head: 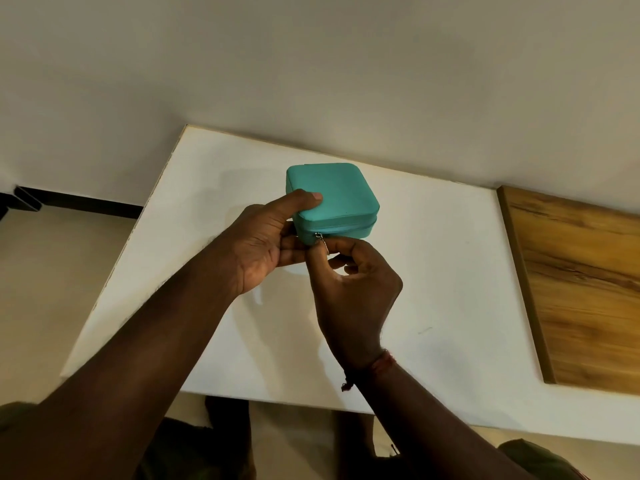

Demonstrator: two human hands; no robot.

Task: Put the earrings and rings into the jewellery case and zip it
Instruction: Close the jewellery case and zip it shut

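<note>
A teal square jewellery case lies on the white table with its lid down. My left hand grips the case's near left corner, thumb on the lid and fingers under its side. My right hand pinches the small metal zip pull at the case's front left corner. The zip line along the front side looks closed. No earrings or rings show outside the case.
A wooden board lies along the table's right side. A pale wall stands just behind the table. The table's left edge drops to a beige floor, with a dark skirting strip at the wall's foot.
</note>
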